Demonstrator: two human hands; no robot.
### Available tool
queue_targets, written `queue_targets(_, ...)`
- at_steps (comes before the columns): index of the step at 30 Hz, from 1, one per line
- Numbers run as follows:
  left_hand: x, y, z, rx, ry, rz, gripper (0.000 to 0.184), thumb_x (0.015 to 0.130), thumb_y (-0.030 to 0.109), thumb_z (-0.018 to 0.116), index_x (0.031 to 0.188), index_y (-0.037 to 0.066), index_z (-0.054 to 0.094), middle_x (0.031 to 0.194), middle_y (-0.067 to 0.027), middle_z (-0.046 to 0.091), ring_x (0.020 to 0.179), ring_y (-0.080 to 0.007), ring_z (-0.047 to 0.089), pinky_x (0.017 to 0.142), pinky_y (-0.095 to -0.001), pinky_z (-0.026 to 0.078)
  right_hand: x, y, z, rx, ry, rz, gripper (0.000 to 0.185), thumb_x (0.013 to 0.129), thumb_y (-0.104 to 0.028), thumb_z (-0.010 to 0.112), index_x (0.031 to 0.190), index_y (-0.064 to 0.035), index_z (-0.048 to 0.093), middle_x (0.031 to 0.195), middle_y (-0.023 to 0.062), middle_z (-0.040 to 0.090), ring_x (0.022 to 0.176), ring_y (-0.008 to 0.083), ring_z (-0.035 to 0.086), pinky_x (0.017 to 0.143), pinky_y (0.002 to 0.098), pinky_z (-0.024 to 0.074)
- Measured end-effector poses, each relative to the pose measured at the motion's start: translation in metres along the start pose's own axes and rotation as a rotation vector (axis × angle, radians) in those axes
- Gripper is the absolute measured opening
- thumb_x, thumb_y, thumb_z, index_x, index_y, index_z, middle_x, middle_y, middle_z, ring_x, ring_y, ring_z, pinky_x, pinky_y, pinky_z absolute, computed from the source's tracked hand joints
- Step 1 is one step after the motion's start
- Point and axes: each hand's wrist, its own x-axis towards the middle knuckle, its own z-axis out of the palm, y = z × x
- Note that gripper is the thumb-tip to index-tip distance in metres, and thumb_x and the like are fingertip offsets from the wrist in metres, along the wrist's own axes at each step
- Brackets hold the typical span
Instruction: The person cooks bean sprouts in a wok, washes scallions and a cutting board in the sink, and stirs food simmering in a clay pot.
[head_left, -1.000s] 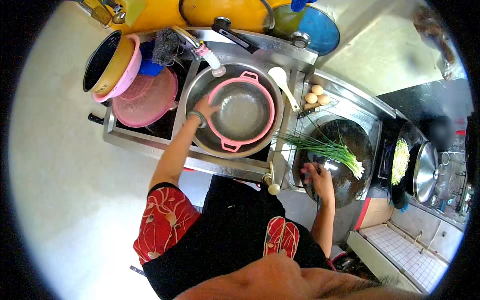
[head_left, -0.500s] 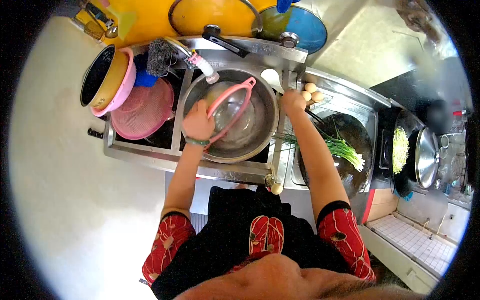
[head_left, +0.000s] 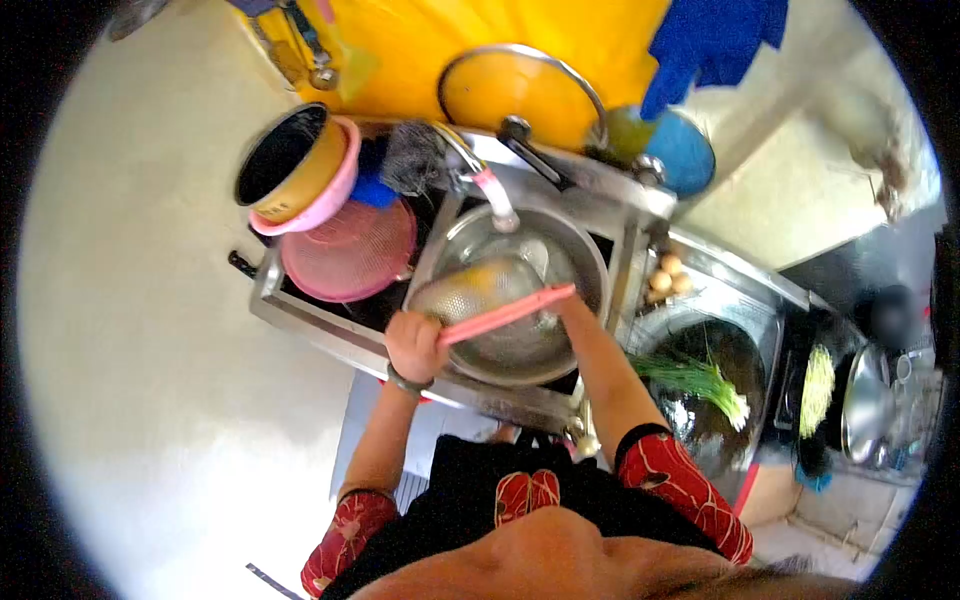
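Note:
A mesh strainer with a pink rim is tilted over the large metal basin, its mesh bowl facing the faucet side. My left hand is wrapped round the left end of the rim. At the rim's right end is my right hand, blurred and partly hidden, closed at the edge. The ladle, seen earlier by the eggs, seems to lie in the basin as a pale blurred shape. Above the basin hangs the faucet with its pink and white nozzle.
Left of the basin lies a pink mesh cover, with a stacked pot behind. On the right are eggs, green onions on a dark round board, a wok of chopped greens and a metal lid.
My right hand has moved from beside the eggs to the strainer's rim. The strainer has been lifted and turned, its rim now slanting across the basin. The camera view has shifted.

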Motion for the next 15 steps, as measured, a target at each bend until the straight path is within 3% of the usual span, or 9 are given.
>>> queue_targets(4, -0.006, -0.002, -0.014, 0.006, 0.039, -0.117, 0.024, 0.053, 0.01, 0.061, 0.072, 0.007, 0.048, 0.062, -0.0101, 0.043, 0.054, -0.0292, 0.045, 0.048, -0.0402, 0.035, 0.012, -0.024, 0.045, 0.068, -0.232, 0.254, 0.035, 0.078, -0.033, 0.064, 0.104, -0.01, 0.063, 0.068, 0.0064, 0.052, 0.059, 0.0168, 0.05, 0.054, 0.0318, 0.0391)
queue_targets(7, -0.015, -0.012, -0.021, 0.009, 0.083, -0.175, 0.023, 0.053, 0.009, 0.061, 0.072, 0.007, 0.048, 0.063, -0.0102, 0.043, 0.055, -0.0299, 0.045, 0.048, -0.0402, 0.035, -0.003, -0.043, 0.01, 0.126, -0.254, 0.283, 0.032, 0.077, -0.03, 0.067, 0.103, -0.0121, 0.063, 0.053, 0.0019, 0.047, 0.045, 0.0111, 0.045, 0.042, 0.0274, 0.0353)
queue_targets(8, -0.018, -0.016, -0.022, 0.004, 0.099, -0.193, 0.023, 0.054, 0.01, 0.061, 0.072, 0.007, 0.048, 0.063, -0.0103, 0.044, 0.055, -0.0301, 0.045, 0.049, -0.0402, 0.035, -0.014, -0.055, -0.024, 0.172, -0.264, 0.228, 0.037, 0.073, -0.03, 0.068, 0.102, -0.0081, 0.062, 0.059, 0.0034, 0.054, 0.051, 0.0162, 0.05, 0.047, 0.0322, 0.0401)
queue_targets(9, -0.017, -0.018, -0.021, 0.01, 0.112, -0.193, 0.023, 0.053, 0.009, 0.061, 0.072, 0.007, 0.048, 0.063, -0.0104, 0.044, 0.056, -0.0302, 0.046, 0.049, -0.04, 0.035, -0.024, -0.057, -0.046, 0.195, -0.133, 0.164, 0.039, 0.072, -0.032, 0.068, 0.099, -0.0054, 0.062, 0.064, 0.0063, 0.058, 0.056, 0.0201, 0.053, 0.051, 0.0346, 0.0426)
queue_targets(11, -0.015, -0.016, -0.02, 0.017, 0.135, -0.197, 0.023, 0.053, 0.009, 0.061, 0.072, 0.008, 0.048, 0.064, -0.0108, 0.045, 0.057, -0.0305, 0.047, 0.049, -0.0398, 0.036, -0.039, -0.05, -0.09, -0.016, -0.034, 0.088, 0.043, 0.069, -0.038, 0.066, 0.091, -0.0007, 0.063, 0.075, 0.0133, 0.063, 0.066, 0.028, 0.059, 0.06, 0.0383, 0.0465)
queue_targets(12, -0.014, -0.014, -0.019, 0.019, 0.043, -0.254, 0.023, 0.055, 0.01, 0.062, 0.074, 0.007, 0.048, 0.067, -0.0114, 0.048, 0.06, -0.0314, 0.05, 0.052, -0.041, 0.039, -0.044, -0.05, -0.112, -0.252, -0.063, 0.072, 0.046, 0.067, -0.041, 0.064, 0.086, 0.0013, 0.063, 0.081, 0.0175, 0.065, 0.071, 0.0321, 0.061, 0.066, 0.0395, 0.0479)
queue_targets(14, 0.006, -0.008, -0.016, -0.01, -0.027, -0.314, 0.022, 0.058, 0.01, 0.062, 0.076, 0.007, 0.049, 0.069, -0.0113, 0.051, 0.062, -0.0312, 0.052, 0.053, -0.0416, 0.041, -0.114, -0.107, -0.157, -0.373, 0.067, 0.222, 0.048, 0.067, -0.044, 0.061, 0.079, 0.0025, 0.064, 0.084, 0.0231, 0.063, 0.074, 0.035, 0.061, 0.068, 0.0409, 0.0473)
queue_targets(15, 0.015, -0.004, -0.012, -0.024, -0.06, -0.344, 0.022, 0.06, 0.01, 0.062, 0.077, 0.007, 0.049, 0.07, -0.0112, 0.052, 0.062, -0.0311, 0.053, 0.054, -0.0419, 0.042, -0.127, -0.097, -0.164, -0.371, 0.188, 0.209, 0.047, 0.07, -0.043, 0.06, 0.08, 0.0029, 0.064, 0.082, 0.0245, 0.062, 0.075, 0.0367, 0.061, 0.067, 0.0441, 0.0464)
